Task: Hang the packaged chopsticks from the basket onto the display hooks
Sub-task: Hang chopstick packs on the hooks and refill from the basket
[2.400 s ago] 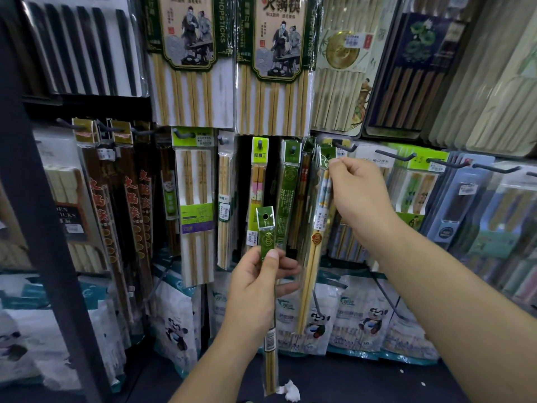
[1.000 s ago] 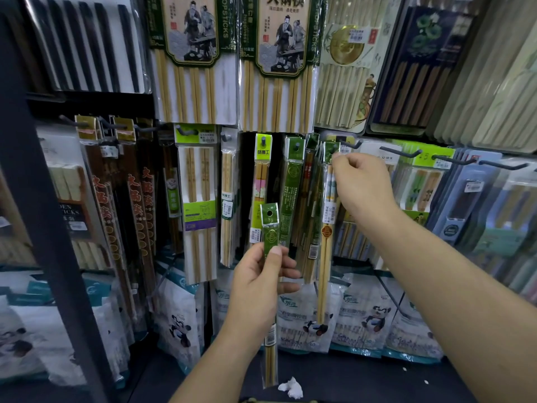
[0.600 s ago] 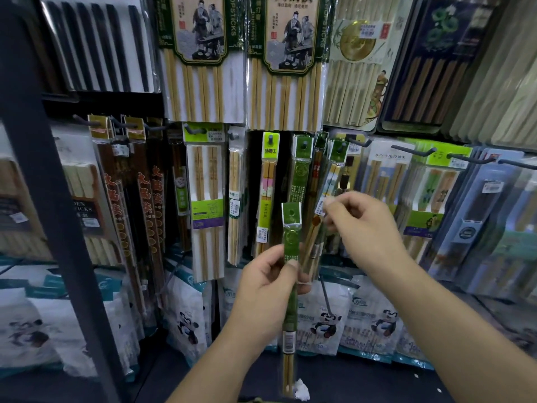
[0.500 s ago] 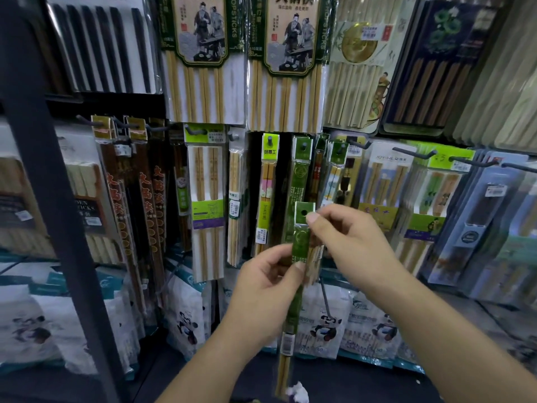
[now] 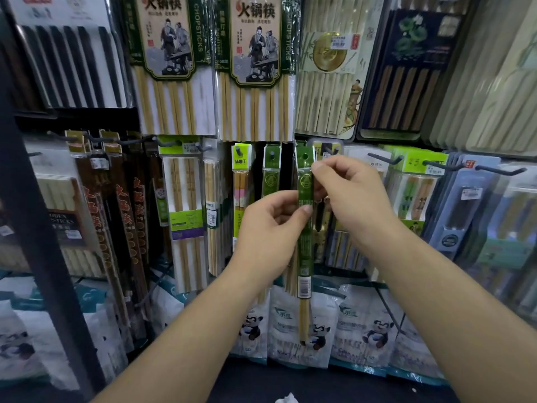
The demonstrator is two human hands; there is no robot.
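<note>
A slim green pack of chopsticks (image 5: pixel 305 237) stands upright in front of the display wall, its punched header near the row of hooks. My left hand (image 5: pixel 270 228) grips the pack at its middle, thumb on the front. My right hand (image 5: pixel 348 196) pinches the pack just below the header. A matching green pack (image 5: pixel 271 173) hangs on a hook to the left. A dark hook (image 5: pixel 331 151) shows just right of the header. The basket is out of view.
Large bamboo chopstick packs (image 5: pixel 255 68) hang above. Bare black hooks (image 5: pixel 380 159) jut out at the right over green-topped packs. Panda-printed bags (image 5: pixel 363 327) line the bottom shelf. A dark shelf post (image 5: pixel 37 228) runs down the left.
My right hand let go of the pack it hung on the hook and came down to pinch the green pack. Both hands have raised that pack toward the hook row.
</note>
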